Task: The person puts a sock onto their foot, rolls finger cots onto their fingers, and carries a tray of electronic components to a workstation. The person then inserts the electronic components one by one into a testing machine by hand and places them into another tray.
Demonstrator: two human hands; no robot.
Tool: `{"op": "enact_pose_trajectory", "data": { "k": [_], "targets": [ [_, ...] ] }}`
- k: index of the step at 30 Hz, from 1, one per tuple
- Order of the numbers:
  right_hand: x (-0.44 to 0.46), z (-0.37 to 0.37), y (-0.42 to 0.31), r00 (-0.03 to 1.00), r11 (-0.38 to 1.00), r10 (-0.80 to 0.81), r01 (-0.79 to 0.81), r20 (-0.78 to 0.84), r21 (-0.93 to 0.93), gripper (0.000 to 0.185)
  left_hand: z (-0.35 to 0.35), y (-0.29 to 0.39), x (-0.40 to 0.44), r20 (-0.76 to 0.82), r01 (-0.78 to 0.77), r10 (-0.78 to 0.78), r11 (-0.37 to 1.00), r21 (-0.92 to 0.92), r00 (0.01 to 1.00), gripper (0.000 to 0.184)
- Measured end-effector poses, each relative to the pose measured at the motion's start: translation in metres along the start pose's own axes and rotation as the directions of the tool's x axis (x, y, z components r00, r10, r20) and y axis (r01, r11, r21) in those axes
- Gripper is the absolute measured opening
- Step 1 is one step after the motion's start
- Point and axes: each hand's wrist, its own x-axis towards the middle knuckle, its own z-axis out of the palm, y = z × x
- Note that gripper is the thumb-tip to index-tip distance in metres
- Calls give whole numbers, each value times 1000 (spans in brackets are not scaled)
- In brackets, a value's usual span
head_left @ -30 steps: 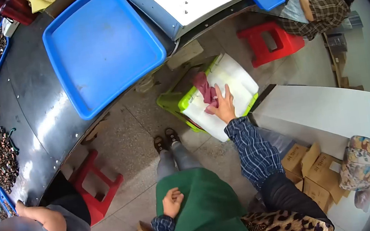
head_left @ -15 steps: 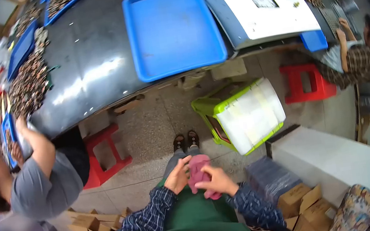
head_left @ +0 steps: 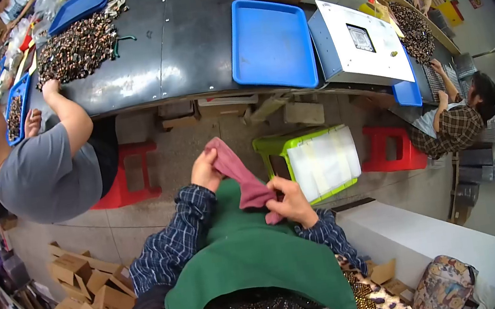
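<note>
A dusty-pink cloth [head_left: 239, 171] is stretched in front of the green apron [head_left: 242, 250]. My left hand [head_left: 205, 170] pinches its upper left end. At its lower right end, my right hand [head_left: 293, 202] is closed on the fabric, and a small pink bit hangs below those fingers. The cloth looks narrow and soft, folded toward the right; its exact kind is unclear. Both forearms are in dark blue checked sleeves.
Ahead, a long dark table [head_left: 194, 48] bears a blue tray [head_left: 273, 43], a white machine [head_left: 365, 43] and piled small brown pieces [head_left: 81, 48]. A green-framed stool [head_left: 324, 159] stands nearby. Seated co-workers are left [head_left: 52, 163] and right [head_left: 454, 119]; cartons [head_left: 89, 290] lie lower left.
The pink cloth was bunched between both hands; now it is drawn out lengthwise, the left hand higher and farther from the right. The view has tilted up toward the table.
</note>
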Motion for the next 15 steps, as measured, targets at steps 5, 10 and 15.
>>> {"op": "enact_pose_trajectory", "data": {
  "k": [5, 10, 15],
  "targets": [
    [6, 8, 6, 898, 908, 222, -49, -379, 416, 9, -18, 27, -2, -11, -74, 75, 995, 64, 997, 25],
    [-2, 9, 3, 909, 1000, 24, -20, -417, 15, 12, -3, 28, -3, 106, -46, 65, 984, -171, 992, 30],
    [-6, 16, -2, 935, 897, -280, 174, -216, -407, 29, 0, 30, 1, 349, 88, 30, 944, -318, 937, 33]
  ]
}}
